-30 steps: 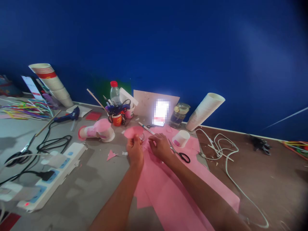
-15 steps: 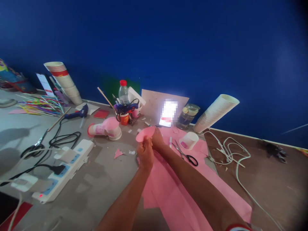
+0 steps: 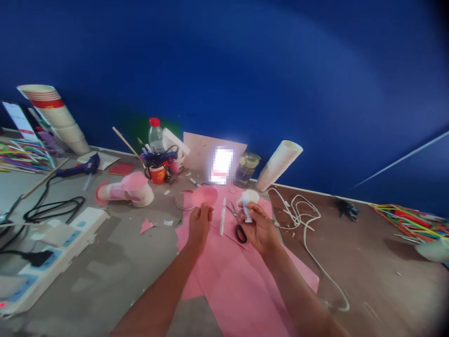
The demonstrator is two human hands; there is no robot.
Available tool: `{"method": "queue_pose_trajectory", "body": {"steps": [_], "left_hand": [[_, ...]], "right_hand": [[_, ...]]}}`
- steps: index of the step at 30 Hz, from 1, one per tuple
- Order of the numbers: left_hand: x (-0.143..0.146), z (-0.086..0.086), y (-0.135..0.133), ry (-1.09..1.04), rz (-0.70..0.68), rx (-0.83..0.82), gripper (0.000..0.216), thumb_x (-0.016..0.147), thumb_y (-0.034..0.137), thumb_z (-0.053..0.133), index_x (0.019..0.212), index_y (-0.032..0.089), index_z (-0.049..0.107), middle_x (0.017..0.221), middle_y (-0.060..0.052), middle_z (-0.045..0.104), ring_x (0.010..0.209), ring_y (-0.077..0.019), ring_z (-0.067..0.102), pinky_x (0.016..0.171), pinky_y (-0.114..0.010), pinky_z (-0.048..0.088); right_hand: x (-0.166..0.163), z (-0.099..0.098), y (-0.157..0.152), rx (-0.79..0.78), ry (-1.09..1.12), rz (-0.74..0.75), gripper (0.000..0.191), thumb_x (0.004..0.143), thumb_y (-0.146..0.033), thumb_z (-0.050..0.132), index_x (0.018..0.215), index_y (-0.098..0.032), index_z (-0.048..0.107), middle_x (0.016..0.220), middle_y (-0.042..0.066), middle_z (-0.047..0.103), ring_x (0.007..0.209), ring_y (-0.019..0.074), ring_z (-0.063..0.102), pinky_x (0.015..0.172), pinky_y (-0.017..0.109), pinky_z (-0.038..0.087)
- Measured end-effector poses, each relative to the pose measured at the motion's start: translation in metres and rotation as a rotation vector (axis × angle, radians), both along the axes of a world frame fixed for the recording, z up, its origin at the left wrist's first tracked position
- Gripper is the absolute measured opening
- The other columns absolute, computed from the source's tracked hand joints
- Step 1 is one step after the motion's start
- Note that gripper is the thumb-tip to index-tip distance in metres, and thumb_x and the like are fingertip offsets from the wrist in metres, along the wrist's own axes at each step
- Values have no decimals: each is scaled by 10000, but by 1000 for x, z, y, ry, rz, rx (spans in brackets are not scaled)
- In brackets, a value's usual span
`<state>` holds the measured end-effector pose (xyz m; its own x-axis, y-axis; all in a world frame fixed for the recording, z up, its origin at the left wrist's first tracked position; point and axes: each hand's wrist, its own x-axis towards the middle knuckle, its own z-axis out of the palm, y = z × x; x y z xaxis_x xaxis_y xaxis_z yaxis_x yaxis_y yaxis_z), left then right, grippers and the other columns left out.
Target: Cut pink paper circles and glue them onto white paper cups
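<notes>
My left hand [image 3: 199,225] pinches the lower edge of a round pink paper piece [image 3: 205,195] and holds it upright. Over to the right, the fingers of my right hand [image 3: 260,229] close on a small white and pale-blue strip [image 3: 247,209], its exact kind unclear. Just behind that hand a white paper cup [image 3: 251,195] is partly hidden. Scissors [image 3: 241,233] with black handles lie between the hands, their blades partly covered. Beside them is a white pen [image 3: 222,216]. Large pink paper [image 3: 242,285] spreads underneath both forearms.
Stacked paper cups [image 3: 279,164] lean at the back. Left stand joined, pink-covered cups [image 3: 126,188], a glue gun [image 3: 79,168] and a power strip [image 3: 52,262]. A bright, blurred-out screen [image 3: 222,164] and a jar [image 3: 247,168] are behind. White cable [image 3: 305,234] curls at right.
My right hand has moved away from the pink round piece to the right and now shows the small strip. My left hand keeps the piece. The view has turned right.
</notes>
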<state>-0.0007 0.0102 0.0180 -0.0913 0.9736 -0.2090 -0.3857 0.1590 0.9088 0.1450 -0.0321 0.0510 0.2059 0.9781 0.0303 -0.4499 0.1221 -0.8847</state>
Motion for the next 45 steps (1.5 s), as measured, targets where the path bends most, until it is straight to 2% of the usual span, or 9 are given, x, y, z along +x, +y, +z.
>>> {"method": "queue_pose_trajectory", "body": {"steps": [3, 7, 13, 19, 23, 31, 36, 40, 45], "left_hand": [[4, 3, -6, -18, -57, -14, 437, 676, 565, 609, 617, 137, 548, 459, 51, 448, 411, -46, 355, 408, -183, 244], [7, 1, -11, -35, -121, -6, 435, 682, 569, 598, 636, 139, 560, 460, 49, 454, 414, -54, 377, 407, -183, 265], [4, -3, -12, -23, -339, 16, 423, 759, 531, 512, 621, 136, 574, 416, 43, 422, 369, -71, 375, 386, -209, 251], [-5, -2, -10, 63, -547, 73, 442, 804, 475, 450, 576, 123, 588, 413, 22, 433, 404, -71, 366, 430, -215, 239], [-10, -6, -6, 86, -673, 118, 462, 814, 486, 447, 571, 119, 585, 449, 10, 464, 431, -71, 370, 450, -223, 229], [-14, -6, 6, 113, -377, 119, 404, 749, 505, 556, 569, 172, 414, 488, 64, 360, 451, -64, 308, 455, -211, 212], [-22, -4, 16, 343, -309, 217, 354, 752, 415, 540, 581, 189, 327, 542, 76, 246, 489, -67, 239, 470, -211, 185], [-29, -6, 23, 678, -324, 333, 284, 768, 329, 488, 579, 190, 328, 561, 68, 237, 521, -81, 261, 497, -218, 211], [-35, -6, 24, 928, -476, 418, 131, 776, 250, 439, 729, 183, 542, 632, 28, 496, 605, -121, 445, 567, -238, 316]], "right_hand": [[0, -1, -5, -13, 13, 96, 75, 618, -203, 676, 686, -224, 654, 890, 25, 637, 629, 119, 510, 608, 286, 424], [-8, -4, -1, -102, -345, 57, 182, 707, -300, 649, 866, -228, 699, 686, -7, 585, 585, 118, 479, 602, 268, 412], [-20, -5, 16, -110, -757, -137, 386, 788, -478, 542, 1027, -200, 664, 1064, 74, 606, 922, 202, 542, 838, 341, 416], [-19, -10, 21, -119, -865, -171, 354, 797, -474, 501, 606, -178, 528, 655, -10, 477, 674, 143, 445, 658, 273, 379], [-11, -9, 21, -109, -804, -187, 373, 790, -447, 500, 531, -201, 392, 540, -45, 341, 574, 120, 361, 544, 242, 324], [-13, -7, 17, -110, -764, -80, 363, 780, -429, 498, 533, -201, 360, 519, -55, 305, 514, 96, 319, 491, 229, 292], [-14, -2, 15, -64, -986, -39, 351, 800, -410, 472, 529, -189, 439, 563, -38, 369, 571, 118, 392, 577, 253, 343], [-7, 13, 11, -71, -1082, -71, 266, 800, -384, 496, 871, -194, 668, 839, 36, 569, 761, 168, 522, 744, 307, 410], [6, 41, -2, -130, -908, 199, 414, 741, -304, 594, 1148, -245, 552, 786, -16, 522, 654, 126, 482, 648, 272, 420]]}}
